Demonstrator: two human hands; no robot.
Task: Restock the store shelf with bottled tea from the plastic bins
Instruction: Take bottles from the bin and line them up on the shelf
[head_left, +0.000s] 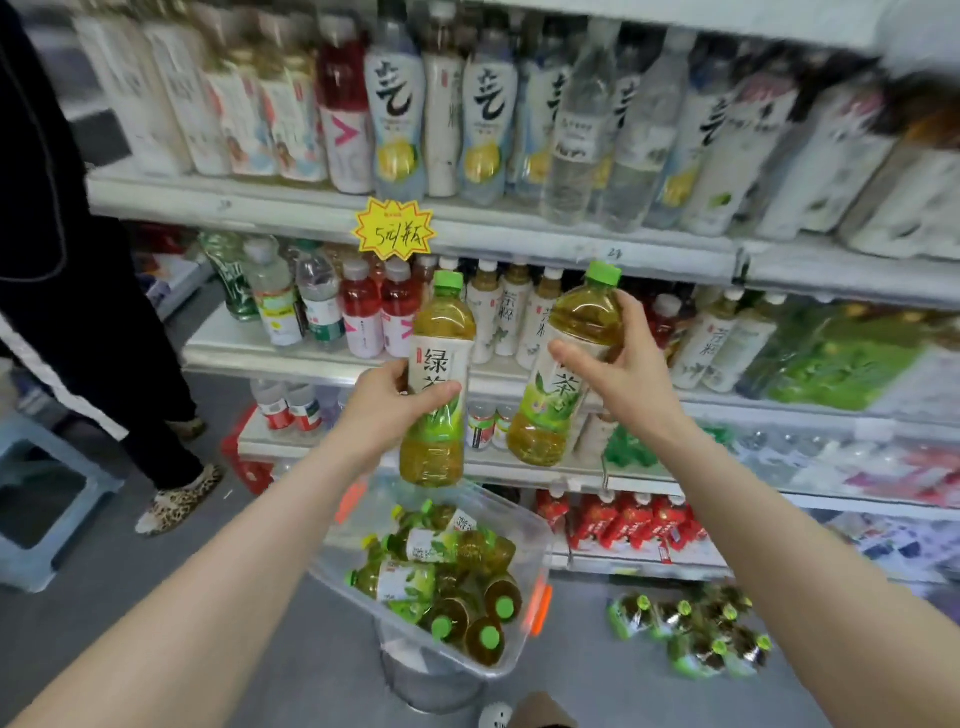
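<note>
Two tea bottles, left grip (387, 400) mid-label (439, 374), right grip (618, 358) upper body (566, 374)

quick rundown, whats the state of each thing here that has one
left hand: shut on left tea bottle
right hand: shut on right tea bottle
left tea bottle: upright, capped, held up before the shelf
right tea bottle: tilted, capped, held up
plastic bin: open, no lid on it, part full of lying tea bottles
shrink-wrapped pack: on the floor, still wrapped
</note>
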